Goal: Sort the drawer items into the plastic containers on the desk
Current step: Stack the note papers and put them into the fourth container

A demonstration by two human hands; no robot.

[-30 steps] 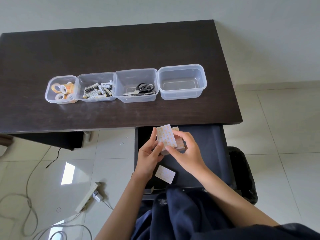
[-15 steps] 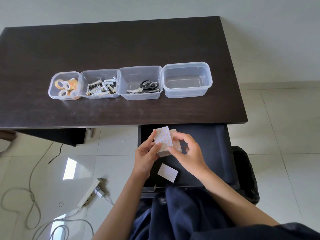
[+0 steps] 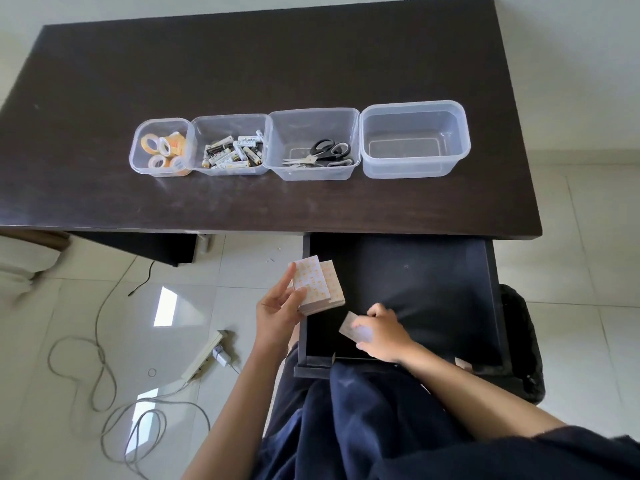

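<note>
Left hand [image 3: 278, 311] grips a stack of orange-printed cards [image 3: 318, 287] at the open drawer's [image 3: 415, 289] left edge; right hand [image 3: 382, 332] pinches a single card [image 3: 349, 327] low inside the drawer. On the table [image 3: 242, 81] stand four containers: tape rolls [image 3: 162, 148], batteries [image 3: 233, 154], scissors [image 3: 322, 154], and an empty container [image 3: 415, 140].

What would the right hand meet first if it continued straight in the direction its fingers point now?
The right hand points left across the open drawer, fingers on a loose card. Going on, it would probably meet the drawer's left wall, below the stack of cards in the left hand. Depth is unclear.
</note>
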